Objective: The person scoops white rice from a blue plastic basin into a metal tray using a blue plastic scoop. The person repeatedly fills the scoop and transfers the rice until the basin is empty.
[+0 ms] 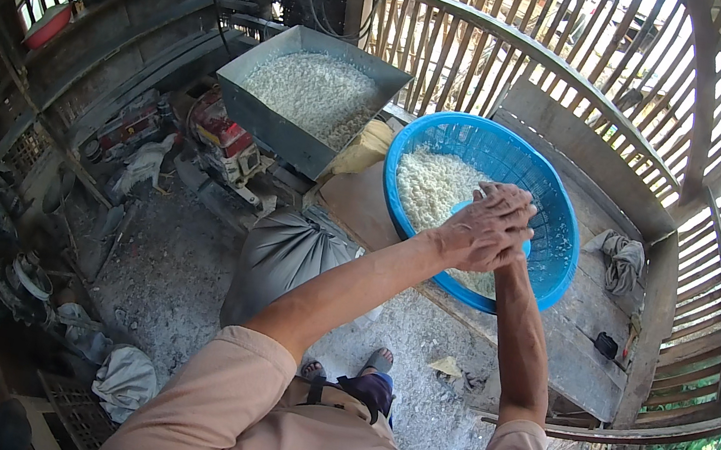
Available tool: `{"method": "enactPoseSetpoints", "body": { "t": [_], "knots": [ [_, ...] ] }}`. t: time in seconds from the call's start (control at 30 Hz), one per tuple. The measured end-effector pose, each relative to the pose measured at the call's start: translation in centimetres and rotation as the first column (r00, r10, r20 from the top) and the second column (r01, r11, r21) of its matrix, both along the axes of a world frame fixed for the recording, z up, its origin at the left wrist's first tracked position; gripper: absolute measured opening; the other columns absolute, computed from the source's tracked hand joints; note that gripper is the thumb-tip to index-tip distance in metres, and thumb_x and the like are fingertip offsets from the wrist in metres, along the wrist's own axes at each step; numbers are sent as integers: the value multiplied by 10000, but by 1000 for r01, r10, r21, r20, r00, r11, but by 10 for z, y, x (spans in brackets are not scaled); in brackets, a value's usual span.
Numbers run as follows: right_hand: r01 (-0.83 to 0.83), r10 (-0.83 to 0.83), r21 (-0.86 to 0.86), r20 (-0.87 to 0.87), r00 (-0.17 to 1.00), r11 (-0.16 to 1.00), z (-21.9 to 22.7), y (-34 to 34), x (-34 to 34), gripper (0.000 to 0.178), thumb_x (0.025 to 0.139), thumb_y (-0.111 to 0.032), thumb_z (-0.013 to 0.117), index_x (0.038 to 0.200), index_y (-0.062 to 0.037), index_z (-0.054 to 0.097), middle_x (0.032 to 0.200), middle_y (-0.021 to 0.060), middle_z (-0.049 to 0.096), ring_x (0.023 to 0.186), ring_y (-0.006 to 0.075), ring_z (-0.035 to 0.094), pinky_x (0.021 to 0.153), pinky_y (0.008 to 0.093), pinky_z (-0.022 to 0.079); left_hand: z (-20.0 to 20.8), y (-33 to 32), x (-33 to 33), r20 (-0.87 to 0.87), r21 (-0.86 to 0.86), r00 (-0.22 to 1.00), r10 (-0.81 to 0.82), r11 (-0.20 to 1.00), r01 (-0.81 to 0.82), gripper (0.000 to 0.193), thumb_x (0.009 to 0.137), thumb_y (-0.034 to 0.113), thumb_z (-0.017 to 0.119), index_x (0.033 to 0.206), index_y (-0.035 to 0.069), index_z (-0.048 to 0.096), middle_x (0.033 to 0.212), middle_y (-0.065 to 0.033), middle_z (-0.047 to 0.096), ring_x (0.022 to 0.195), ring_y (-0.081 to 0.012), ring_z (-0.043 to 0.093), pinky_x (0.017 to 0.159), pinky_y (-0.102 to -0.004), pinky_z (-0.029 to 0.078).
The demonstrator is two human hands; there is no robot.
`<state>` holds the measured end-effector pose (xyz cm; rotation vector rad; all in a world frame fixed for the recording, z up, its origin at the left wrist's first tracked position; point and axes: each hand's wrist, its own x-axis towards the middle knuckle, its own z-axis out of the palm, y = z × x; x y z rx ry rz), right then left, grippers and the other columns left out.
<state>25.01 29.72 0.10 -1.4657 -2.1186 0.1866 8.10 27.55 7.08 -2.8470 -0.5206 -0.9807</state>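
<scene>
My left hand [471,236] and my right hand [514,220] are pressed together, one over the other, above a large blue plastic basket [394,194]. Their fingers are closed, and whatever lies between the palms is hidden. Beneath them shows the edge of a lighter blue plastic piece [524,249], perhaps a small bowl; whether a hand touches it I cannot tell. White, crumbly grain [432,185] fills the left and near part of the basket. The basket sits tilted on a wooden bench [585,334].
Left of the basket, a metal hopper [234,99] full of similar white grain stands above a red machine [223,124]. A tied grey sack [274,258] is on the floor in front. A crumpled grey cloth [619,261] lies on the bench by the slatted wall [600,46].
</scene>
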Motion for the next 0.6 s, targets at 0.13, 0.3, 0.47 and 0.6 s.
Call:
{"method": "enactPoseSetpoints", "body": {
  "t": [0.13, 0.3, 0.47, 0.6],
  "knots": [
    [65, -84, 301, 49, 995, 951, 32, 3, -7, 293, 900, -286, 630, 1092, -82, 716, 1118, 98, 705, 1113, 327, 579, 981, 469, 395, -8, 12, 2, 301, -108, 933, 196, 979, -170, 493, 1060, 304, 484, 1515, 118, 531, 1593, -276, 385, 1524, -481, 261, 1270, -568, 158],
    [83, -176, 353, 241, 955, 932, 57, -16, -8, 266, 886, -263, 616, 1021, -62, 727, 1056, 109, 712, 1027, 318, 606, 948, 460, 403, -9, 9, 4, 326, -285, 890, 319, 931, -230, 527, 1023, 222, 501, 1483, -37, 505, 1588, -348, 344, 1518, -502, 267, 1261, -566, 184],
    [121, -214, 395, 199, 956, 910, 60, -15, -23, 222, 897, -201, 641, 1001, -20, 718, 935, 112, 711, 943, 315, 643, 906, 442, 440, -23, 16, 3, 203, -356, 893, 402, 880, -315, 547, 924, 77, 528, 1449, -76, 515, 1559, -358, 389, 1521, -468, 297, 1276, -524, 190],
    [132, -217, 351, 217, 952, 927, 62, -15, -23, 227, 903, -235, 630, 957, -27, 704, 924, 126, 703, 950, 332, 640, 875, 444, 445, -27, 18, 6, 199, -393, 899, 389, 873, -290, 519, 928, 68, 521, 1426, -77, 531, 1556, -346, 403, 1523, -445, 308, 1279, -505, 195]
  ]
}}
